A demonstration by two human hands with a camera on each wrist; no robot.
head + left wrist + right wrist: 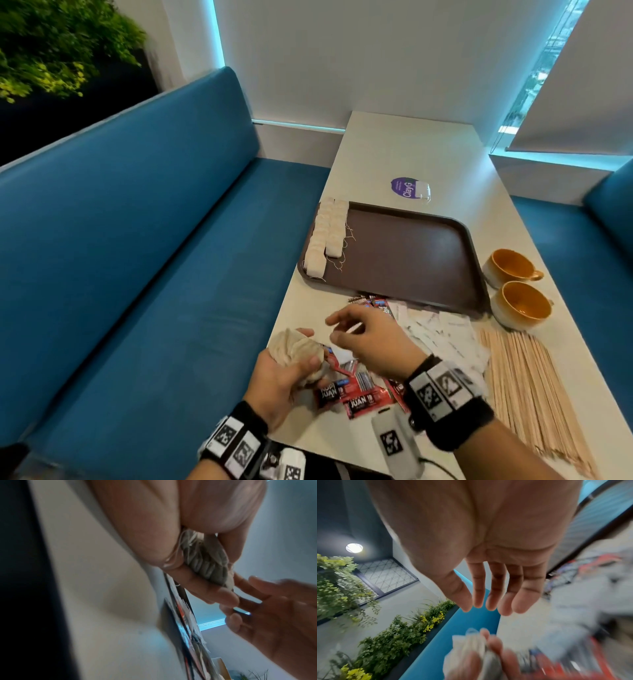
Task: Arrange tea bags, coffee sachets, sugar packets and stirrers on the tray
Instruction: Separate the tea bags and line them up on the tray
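Note:
My left hand (291, 363) grips a bundle of pale tea bags (296, 347) over the table's near left edge; the same tea bags (204, 563) sit fanned between its fingers, strings trailing. My right hand (359, 337) hovers just right of the bundle, fingers relaxed and holding nothing (489, 601). The brown tray (411, 260) lies farther back, with two rows of tea bags (325, 236) along its left side. Red coffee sachets (356, 394) lie under both hands, white sugar packets (442, 335) to their right, and wooden stirrers (527, 380) at the far right.
Two orange-lined cups (517, 287) stand right of the tray. A purple round label with a clear packet (409, 188) lies behind the tray. A blue bench (137, 274) runs along the table's left edge.

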